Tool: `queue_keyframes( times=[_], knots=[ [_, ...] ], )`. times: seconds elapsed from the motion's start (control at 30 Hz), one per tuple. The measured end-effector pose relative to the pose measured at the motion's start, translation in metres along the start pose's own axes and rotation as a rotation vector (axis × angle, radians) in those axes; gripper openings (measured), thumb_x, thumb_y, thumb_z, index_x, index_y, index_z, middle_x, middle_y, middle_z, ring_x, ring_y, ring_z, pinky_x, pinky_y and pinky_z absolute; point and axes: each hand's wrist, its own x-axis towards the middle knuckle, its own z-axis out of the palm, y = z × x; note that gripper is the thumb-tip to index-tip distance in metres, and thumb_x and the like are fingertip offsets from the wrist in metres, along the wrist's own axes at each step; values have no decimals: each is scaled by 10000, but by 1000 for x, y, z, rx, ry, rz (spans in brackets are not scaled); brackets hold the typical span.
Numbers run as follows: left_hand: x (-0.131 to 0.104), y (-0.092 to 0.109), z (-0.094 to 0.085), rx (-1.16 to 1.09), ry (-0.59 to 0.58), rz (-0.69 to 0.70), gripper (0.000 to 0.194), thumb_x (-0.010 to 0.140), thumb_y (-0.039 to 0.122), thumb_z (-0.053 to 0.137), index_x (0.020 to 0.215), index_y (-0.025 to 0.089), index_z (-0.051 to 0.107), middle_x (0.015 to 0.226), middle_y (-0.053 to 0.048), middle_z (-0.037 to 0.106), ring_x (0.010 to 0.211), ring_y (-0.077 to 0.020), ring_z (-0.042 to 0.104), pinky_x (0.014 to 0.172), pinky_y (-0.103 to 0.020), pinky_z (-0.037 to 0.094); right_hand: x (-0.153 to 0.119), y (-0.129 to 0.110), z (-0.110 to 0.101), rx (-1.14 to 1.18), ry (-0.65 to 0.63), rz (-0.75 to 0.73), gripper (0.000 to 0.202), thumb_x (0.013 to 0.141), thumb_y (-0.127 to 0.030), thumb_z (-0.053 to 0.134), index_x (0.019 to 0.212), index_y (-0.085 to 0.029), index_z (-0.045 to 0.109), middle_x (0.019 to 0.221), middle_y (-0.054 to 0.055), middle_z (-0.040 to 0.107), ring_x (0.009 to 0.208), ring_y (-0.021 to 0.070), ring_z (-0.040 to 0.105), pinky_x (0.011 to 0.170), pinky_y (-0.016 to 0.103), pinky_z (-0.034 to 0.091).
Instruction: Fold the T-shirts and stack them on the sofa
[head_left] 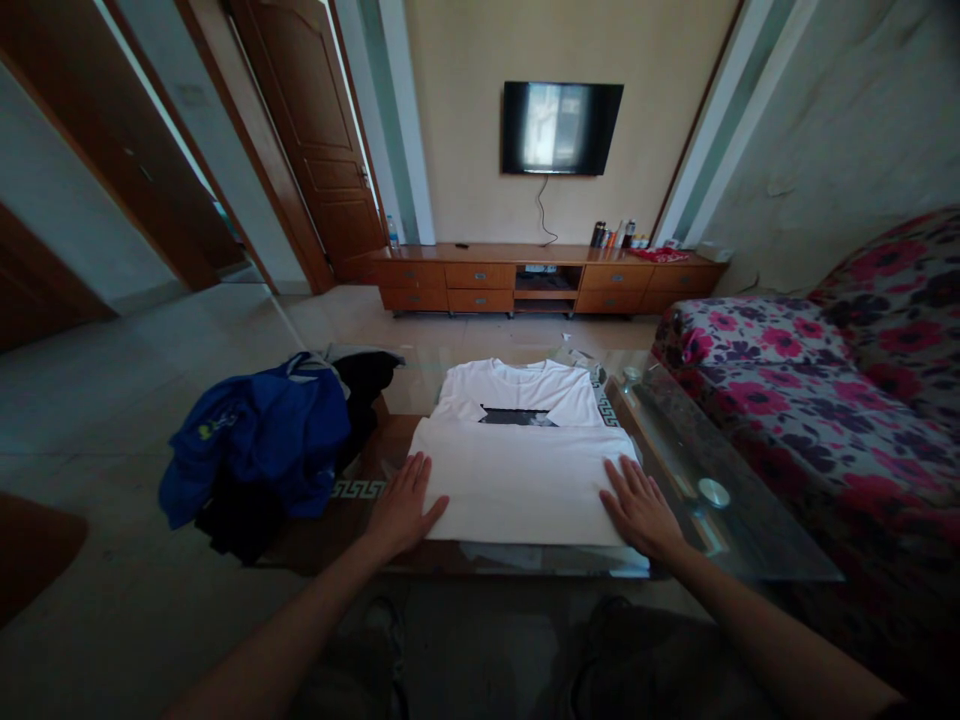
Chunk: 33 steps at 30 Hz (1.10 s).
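A white T-shirt (517, 480) lies on the glass coffee table (757, 545), its neckline at the far side. Its lower part is folded up over the chest, covering some of a dark printed patch (517, 416). My left hand (406, 505) rests flat on the left edge of the folded part, fingers stretched out. On the opposite edge my right hand (636, 503) also lies flat, with its fingers spread. Neither hand grips the cloth.
A heap of clothes with a blue garment (262, 430) and black ones sits at the table's left. A flowered sofa (795, 400) stands at the right. Beyond the table are a low wooden cabinet (480, 275) and a wall-mounted television (561, 128).
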Motion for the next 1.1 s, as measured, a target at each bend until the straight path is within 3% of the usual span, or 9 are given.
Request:
queue_keyframes(
  times=[0.17, 0.3, 0.4, 0.5, 0.63, 0.87, 1.1],
  knots=[
    [2, 5, -4, 20, -8, -14, 776, 964, 686, 327, 1542, 174, 397, 1635, -161, 347, 1521, -354, 284, 1229, -580, 179, 4, -14, -6, -22, 57, 55, 705, 1030, -615, 185, 1637, -262, 254, 1712, 63, 133, 1567, 284, 142, 1243, 555, 124],
    [22, 15, -9, 41, 98, -54, 670, 1006, 604, 292, 1453, 151, 500, 1557, -175, 462, 1481, -333, 365, 1249, -531, 169, 24, -27, -13, -44, 150, 10, 708, 1033, -603, 205, 1628, -227, 283, 1720, 66, 66, 1579, 273, 60, 1255, 535, 56],
    [41, 17, -7, 0, 122, -9, 649, 1027, 542, 289, 1497, 122, 443, 1606, -165, 394, 1518, -294, 304, 1257, -465, 193, 37, -26, -11, -18, 90, -26, 716, 1023, -637, 225, 1633, -265, 267, 1721, 53, 43, 1580, 280, 40, 1253, 531, 92],
    [54, 9, 2, -46, 69, 90, 634, 1039, 507, 293, 1561, 152, 358, 1654, -120, 322, 1549, -258, 235, 1260, -447, 190, 42, -20, -6, 22, 8, -27, 742, 1010, -680, 223, 1641, -291, 230, 1721, 56, 26, 1578, 286, 53, 1252, 515, 135],
    [61, -2, 15, -66, 21, 121, 662, 1035, 517, 305, 1594, 163, 308, 1686, -103, 240, 1567, -257, 170, 1259, -450, 184, 42, -17, -2, 37, 5, -35, 752, 1003, -696, 225, 1646, -306, 196, 1719, 44, -15, 1578, 290, 28, 1258, 510, 120],
    [49, -4, 14, -61, 4, 116, 686, 1029, 542, 299, 1608, 173, 293, 1694, -86, 205, 1574, -265, 138, 1257, -452, 180, 37, -18, -1, 40, 14, -31, 747, 1000, -689, 256, 1644, -315, 197, 1717, 22, -11, 1577, 301, 37, 1256, 537, 121],
    [21, -5, 2, -92, -11, 126, 690, 1016, 546, 348, 1607, 193, 302, 1692, -85, 214, 1570, -271, 158, 1251, -453, 201, 11, -20, -2, 43, -5, -56, 755, 994, -703, 265, 1645, -330, 181, 1718, 41, 0, 1575, 310, 54, 1245, 554, 153]
  ],
)
